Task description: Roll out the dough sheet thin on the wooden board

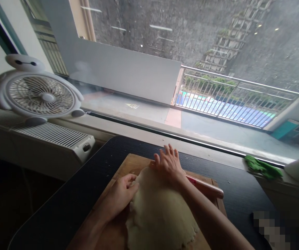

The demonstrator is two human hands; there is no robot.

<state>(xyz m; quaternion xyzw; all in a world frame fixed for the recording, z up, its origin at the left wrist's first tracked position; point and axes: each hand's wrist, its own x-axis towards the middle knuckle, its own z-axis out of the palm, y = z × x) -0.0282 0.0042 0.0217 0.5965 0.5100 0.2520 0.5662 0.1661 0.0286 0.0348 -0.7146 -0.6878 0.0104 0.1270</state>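
A broad, flat sheet of pale dough (160, 215) covers much of a wooden board (131, 161). At its left edge, my left hand (122, 192) has its thumb and fingers closed on the dough's rim. Over the far edge of the sheet, my right hand (169, 161) lies with fingers spread and slightly raised; its palm appears to touch the dough. Behind my right forearm, a wooden rolling pin (207, 187) rests on the board's right side, its other end hidden by my hand and the dough.
The board lies on a black table (68, 208) against a window sill. To the left, a white fan (45, 97) stands on a radiator cover (58, 133). A green cloth (263, 166) lies on the sill at right. Outside is a railing (225, 97).
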